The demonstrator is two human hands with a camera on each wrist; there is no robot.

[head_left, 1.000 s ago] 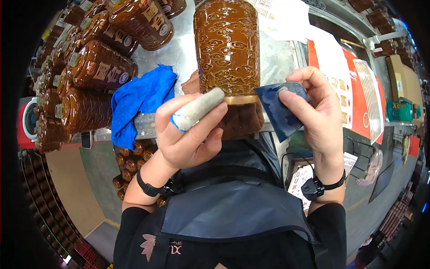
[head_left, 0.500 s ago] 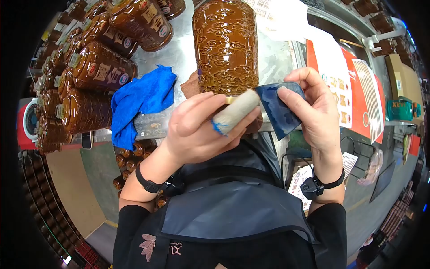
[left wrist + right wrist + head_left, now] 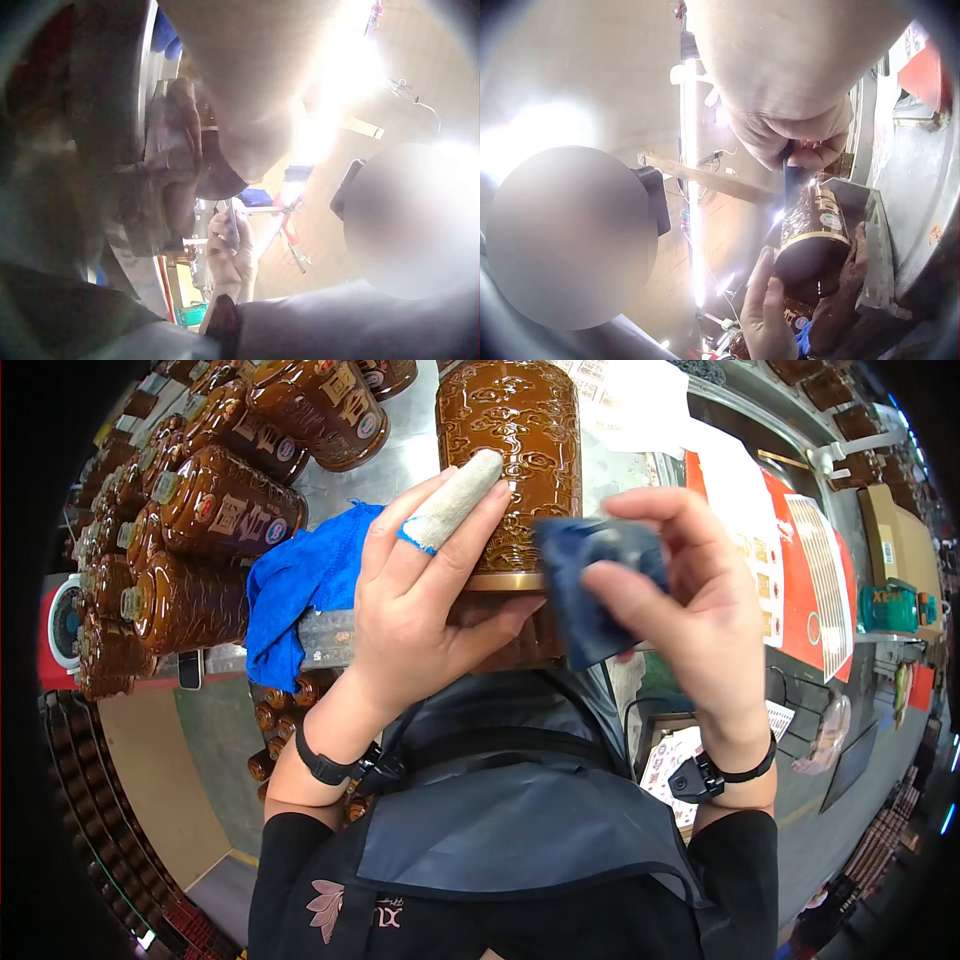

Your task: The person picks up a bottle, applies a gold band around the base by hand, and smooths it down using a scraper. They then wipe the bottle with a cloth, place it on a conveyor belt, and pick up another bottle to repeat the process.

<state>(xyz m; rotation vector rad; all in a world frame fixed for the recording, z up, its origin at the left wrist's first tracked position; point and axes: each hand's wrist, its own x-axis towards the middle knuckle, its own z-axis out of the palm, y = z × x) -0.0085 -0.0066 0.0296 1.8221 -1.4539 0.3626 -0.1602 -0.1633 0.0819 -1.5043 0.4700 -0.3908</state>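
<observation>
A large brown glass bottle [image 3: 535,430] with raised cloud patterns lies on the table, its gold-banded base toward me. My left hand [image 3: 410,600] rests on it near the base, fingers extended along the glass and thumb at the base edge. A grey cloth finger cover [image 3: 458,498] with a blue edge sits on one of its fingers. To the right of the base, my right hand [image 3: 705,605] pinches a thin dark blue scraper [image 3: 578,615] between thumb and fingers, slightly blurred. A brown cloth [image 3: 836,319] lies under the bottle.
Many labelled brown bottles [image 3: 225,500] are stacked at the left. A blue cloth [image 3: 305,585] hangs over the table edge beside them. White label sheets [image 3: 630,410] lie at the back right, with a red sheet [image 3: 795,610] beside them. More bottles [image 3: 275,720] stand below the table.
My left hand first swung right toward the scraper, then went back left and up onto the bottle. The right hand with the scraper has moved left, closer to the bottle's base.
</observation>
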